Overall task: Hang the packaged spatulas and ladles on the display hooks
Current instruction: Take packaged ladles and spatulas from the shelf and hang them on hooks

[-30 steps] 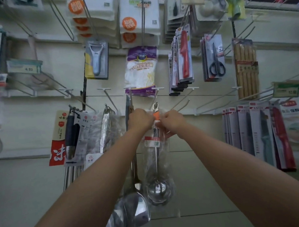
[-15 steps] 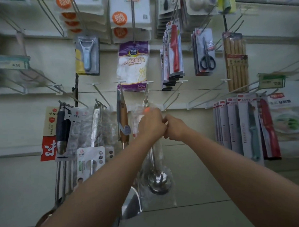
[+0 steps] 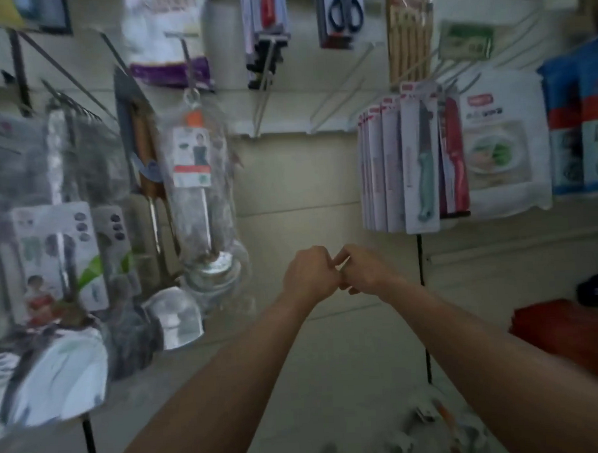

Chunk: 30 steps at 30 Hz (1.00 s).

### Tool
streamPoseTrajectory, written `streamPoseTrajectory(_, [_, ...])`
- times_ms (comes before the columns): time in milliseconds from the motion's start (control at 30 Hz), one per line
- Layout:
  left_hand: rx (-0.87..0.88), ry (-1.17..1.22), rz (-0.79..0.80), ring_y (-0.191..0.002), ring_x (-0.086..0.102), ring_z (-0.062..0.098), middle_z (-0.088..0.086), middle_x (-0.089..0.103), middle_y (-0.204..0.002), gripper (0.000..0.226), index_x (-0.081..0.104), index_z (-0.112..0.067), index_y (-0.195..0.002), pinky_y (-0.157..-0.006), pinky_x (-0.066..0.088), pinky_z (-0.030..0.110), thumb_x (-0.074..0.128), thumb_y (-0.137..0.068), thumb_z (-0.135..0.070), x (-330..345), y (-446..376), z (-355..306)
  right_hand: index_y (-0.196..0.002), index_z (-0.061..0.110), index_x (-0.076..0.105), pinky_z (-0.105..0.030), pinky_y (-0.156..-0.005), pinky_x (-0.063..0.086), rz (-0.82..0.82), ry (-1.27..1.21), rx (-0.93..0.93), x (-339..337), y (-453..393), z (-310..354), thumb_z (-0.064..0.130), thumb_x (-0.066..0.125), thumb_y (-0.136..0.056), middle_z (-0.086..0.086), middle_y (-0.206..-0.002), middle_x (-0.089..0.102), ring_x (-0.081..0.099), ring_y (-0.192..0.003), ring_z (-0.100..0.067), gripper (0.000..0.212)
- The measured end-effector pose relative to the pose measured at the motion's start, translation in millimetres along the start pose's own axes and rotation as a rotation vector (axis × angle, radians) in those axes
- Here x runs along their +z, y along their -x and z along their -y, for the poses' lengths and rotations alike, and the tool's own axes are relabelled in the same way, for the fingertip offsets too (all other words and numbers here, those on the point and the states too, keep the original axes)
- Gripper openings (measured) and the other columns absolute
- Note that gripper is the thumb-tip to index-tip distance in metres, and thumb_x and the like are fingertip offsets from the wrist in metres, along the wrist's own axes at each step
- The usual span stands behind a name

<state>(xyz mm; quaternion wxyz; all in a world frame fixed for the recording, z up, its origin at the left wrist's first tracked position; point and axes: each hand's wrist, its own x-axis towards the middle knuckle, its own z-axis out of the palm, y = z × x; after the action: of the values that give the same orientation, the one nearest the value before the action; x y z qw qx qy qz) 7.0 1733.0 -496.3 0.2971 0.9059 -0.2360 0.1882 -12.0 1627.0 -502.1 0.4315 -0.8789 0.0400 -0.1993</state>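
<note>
**Ladle on its hook, my hands together in front of the wall**

The pale display wall (image 3: 288, 178) fills my view, with white wire hooks (image 3: 333, 98) jutting from it. At the left hangs a blurred cluster of clear-bagged steel spatulas (image 3: 59, 264), their printed cards facing me, the broad blades low in the frame. Just right of them the steel ladle in its clear plastic bag (image 3: 202, 196) hangs from a hook by the ring above its orange handle tip, upright, its white label card (image 3: 191, 155) facing out and its bowl at the bottom. A wooden-handled utensil (image 3: 147, 157) hangs just beside it on the left, partly behind the bag. To the right of my hands, well apart from the ladle, hangs a row of carded knives (image 3: 404, 167), the front one with a pale green handle. Above them I see black-handled scissors (image 3: 344, 8).

My left hand (image 3: 308, 277) and right hand (image 3: 365, 274) are held out below and to the right of the ladle, touching at the knuckles. Both have a narrow grip, fingers curled in. I cannot tell whether anything small sits between them; neither touches the ladle.
</note>
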Motion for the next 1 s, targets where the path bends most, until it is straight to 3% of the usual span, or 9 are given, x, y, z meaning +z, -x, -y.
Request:
streamPoseTrajectory(133, [-0.056,0.022,0.076,-0.101,0.062,0.031,0.014,0.065,-0.109,0.024,0.066,-0.009,-0.103,-0.082,0.048,0.033,0.058,-0.082,-0.016,45,7,10,-0.113,0.003,0.054,-0.024,-0.055,0.046,0.026,-0.028,0.082,12,3,-46,-0.001,0.054,-0.086,-0.014,-0.092,0.060,0.054,-0.059,-0.012,0.027])
streamPoseTrajectory(300, [-0.183,0.144,0.174,-0.091,0.067,0.030,0.017,0.070,-0.091,0.015,0.067,-0.005,-0.090,-0.083,0.055,0.038,0.056,-0.083,-0.013,107,19,31,-0.110,0.006,0.053,-0.023,-0.058,0.047,0.059,-0.077,0.161,29,4,-106,0.007,0.051,-0.092,-0.006,-0.090,0.059,0.056,-0.065,-0.012,0.018])
streamPoseTrajectory(433, [-0.233,0.218,0.232,-0.102,0.063,0.026,0.012,0.068,-0.107,0.021,0.067,-0.007,-0.101,-0.087,0.052,0.032,0.054,-0.086,-0.013,158,21,48,-0.106,0.007,0.053,-0.022,-0.057,0.046,0.061,-0.111,0.247,41,0,-156,0.007,0.052,-0.092,0.000,-0.077,0.058,0.055,-0.062,-0.011,0.014])
streamPoseTrajectory(533, [-0.249,0.270,0.298,-0.109,0.059,0.023,0.009,0.064,-0.115,0.022,0.066,-0.009,-0.106,-0.090,0.047,0.027,0.055,-0.088,-0.015,195,23,61,-0.100,0.009,0.053,-0.022,-0.056,0.047,0.083,-0.112,0.299,50,-6,-190,0.009,0.055,-0.092,-0.005,-0.080,0.060,0.056,-0.062,-0.012,0.009])
streamPoseTrajectory(667, [-0.360,0.417,0.372,-0.106,0.062,0.026,0.011,0.066,-0.111,0.019,0.066,-0.010,-0.101,-0.094,0.050,0.035,0.059,-0.085,-0.015,244,23,78,-0.092,0.010,0.054,-0.024,-0.059,0.049,0.085,-0.105,0.354,58,-15,-228,0.011,0.054,-0.092,-0.006,-0.076,0.059,0.058,-0.063,-0.014,0.001])
streamPoseTrajectory(833, [-0.434,0.492,0.450,-0.102,0.064,0.028,0.013,0.068,-0.106,0.010,0.066,-0.009,-0.092,-0.093,0.052,0.039,0.060,-0.084,-0.012,297,23,93,-0.074,0.016,0.053,-0.032,-0.065,0.052,0.122,-0.015,0.469,58,-10,-284,0.011,0.054,-0.092,-0.007,-0.074,0.060,0.059,-0.065,-0.018,0.018])
streamPoseTrajectory(1000, [-0.498,0.489,0.595,-0.098,0.066,0.032,0.019,0.069,-0.103,0.012,0.066,-0.005,-0.089,-0.087,0.055,0.040,0.057,-0.085,-0.011,360,34,92,-0.079,0.009,0.053,-0.024,-0.059,0.049,0.141,0.139,0.632,42,10,-337,0.010,0.047,-0.095,-0.011,-0.078,0.059,0.056,-0.063,-0.015,0.017])
